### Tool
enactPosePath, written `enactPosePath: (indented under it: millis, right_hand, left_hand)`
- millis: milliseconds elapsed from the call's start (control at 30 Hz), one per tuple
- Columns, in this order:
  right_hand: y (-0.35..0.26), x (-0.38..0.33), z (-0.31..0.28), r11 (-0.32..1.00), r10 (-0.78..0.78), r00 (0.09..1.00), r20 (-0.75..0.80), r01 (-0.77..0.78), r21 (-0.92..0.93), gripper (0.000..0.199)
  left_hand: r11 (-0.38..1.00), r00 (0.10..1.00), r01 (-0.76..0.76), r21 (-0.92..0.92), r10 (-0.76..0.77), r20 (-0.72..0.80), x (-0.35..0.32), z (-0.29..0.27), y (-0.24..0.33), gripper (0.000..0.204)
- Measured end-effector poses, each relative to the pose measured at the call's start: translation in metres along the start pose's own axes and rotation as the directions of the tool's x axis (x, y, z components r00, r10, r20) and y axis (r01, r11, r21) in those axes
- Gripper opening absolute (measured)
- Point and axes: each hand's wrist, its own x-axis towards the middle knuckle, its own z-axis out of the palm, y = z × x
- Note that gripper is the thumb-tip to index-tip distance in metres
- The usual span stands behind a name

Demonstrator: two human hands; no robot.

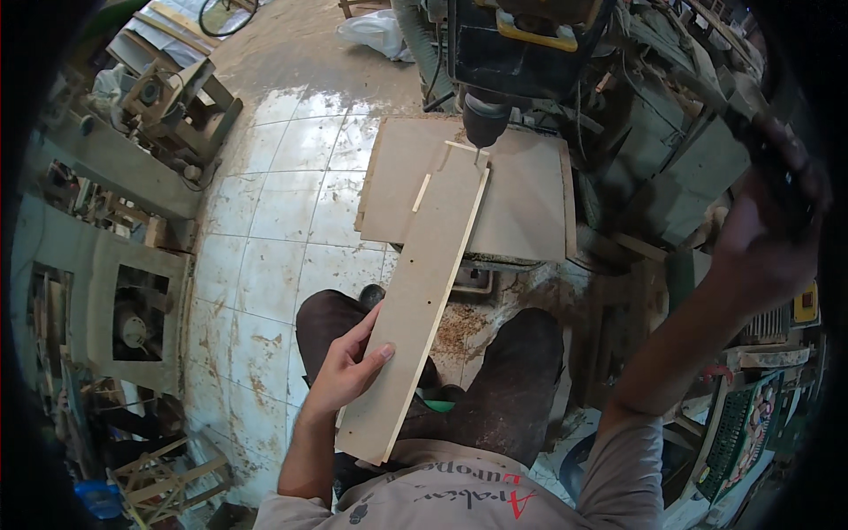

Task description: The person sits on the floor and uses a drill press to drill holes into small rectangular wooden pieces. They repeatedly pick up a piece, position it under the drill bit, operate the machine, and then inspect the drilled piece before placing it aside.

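Note:
A long, narrow wooden board (430,252) slants from above my lap up to the drill press's worktable. My left hand (352,369) grips its near left edge, thumb on top and fingers reaching underneath. Several small dark holes show in its face. At the far end, the thin drill bit (478,159) under the black chuck (486,119) meets or nearly meets the board near its right corner; contact cannot be made out. My right arm reaches up to the right, and my right hand (767,231) is closed around a dark handle (784,172), dimly lit near the picture's rim.
A flat wooden panel (530,190) forms the worktable, with thin wood strips (422,193) beside the board. Sawdust (465,327) lies below. Wooden machinery (163,102) stands left on the tiled floor (265,212). Cluttered scraps and a green crate (738,433) crowd the right.

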Motion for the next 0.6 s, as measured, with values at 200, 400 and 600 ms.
enactPosePath:
  millis: [200,400,600]
  right_hand:
    - [0.007,-0.045,-0.012,0.992,0.011,1.0,0.012,-0.013,0.129,0.03]
    - [0.034,-0.107,-0.003,0.978,-0.033,0.998,-0.058,0.044,0.203,0.032]
    - [0.031,-0.099,0.0,0.991,0.001,0.996,-0.091,0.011,0.13,0.026]
  left_hand:
    - [1.0,1.0,0.004,0.025,-0.003,-0.002,0.001,0.002,0.003,0.062]
    - [1.0,1.0,0.013,0.008,-0.013,-0.019,0.0,0.002,0.001,0.062]
    - [0.998,1.0,-0.013,0.058,0.014,-0.025,-0.001,0.0,-0.001,0.063]
